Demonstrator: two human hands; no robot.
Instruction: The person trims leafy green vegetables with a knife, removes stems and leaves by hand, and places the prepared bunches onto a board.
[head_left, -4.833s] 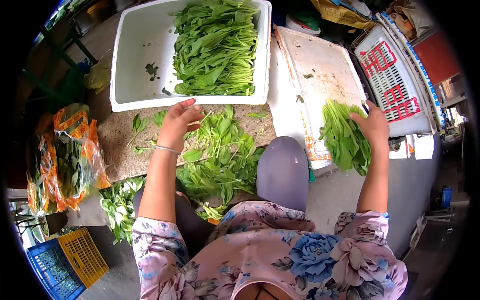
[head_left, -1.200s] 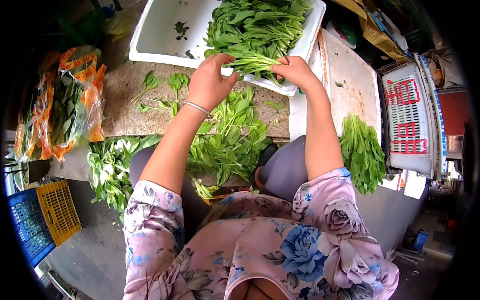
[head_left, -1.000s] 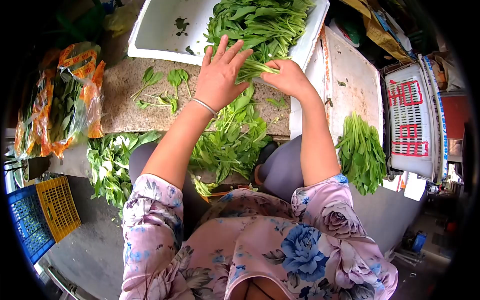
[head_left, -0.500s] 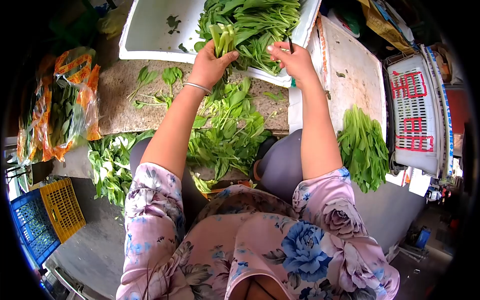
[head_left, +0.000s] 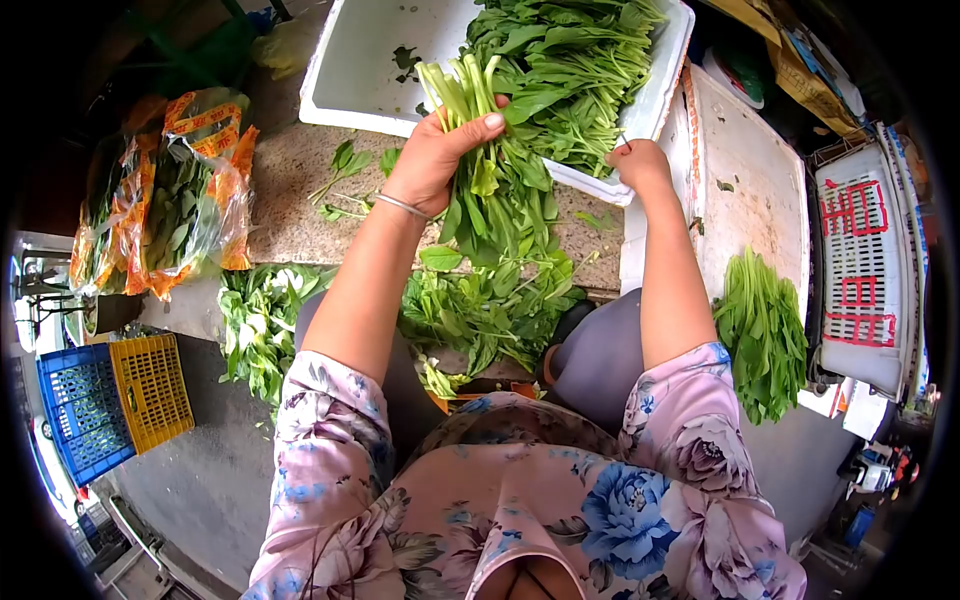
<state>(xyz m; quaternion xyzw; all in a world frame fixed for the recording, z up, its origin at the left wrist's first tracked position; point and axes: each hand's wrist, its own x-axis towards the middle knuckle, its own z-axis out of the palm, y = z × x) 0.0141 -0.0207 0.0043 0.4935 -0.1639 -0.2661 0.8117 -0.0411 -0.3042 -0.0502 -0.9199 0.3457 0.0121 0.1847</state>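
Note:
My left hand (head_left: 440,155) is closed round a bunch of leafy greens (head_left: 470,95), pale cut stems up and leaves hanging down over the ledge. Beside the near right corner of the white foam box (head_left: 345,105), my right hand (head_left: 640,168) is closed, its fingertips at the stem ends of greens in the box. A slim dark tool shows only slightly at those fingers; its kind is unclear. A thick pile of greens (head_left: 570,60) fills the box's right side. Below the held bunch, loose leaves (head_left: 490,310) lie heaped between my knees.
Plastic bags of greens (head_left: 185,195) lie at left, above blue (head_left: 85,410) and yellow crates (head_left: 150,390). More greens (head_left: 250,325) hang over the ledge. At right are a white foam lid (head_left: 745,170), another greens bunch (head_left: 762,335) and a white basket (head_left: 855,270).
My left hand now shows a fuller bunch, with leaves hanging lower. My right hand has moved away from it to the box's right corner. The whole view has shifted slightly.

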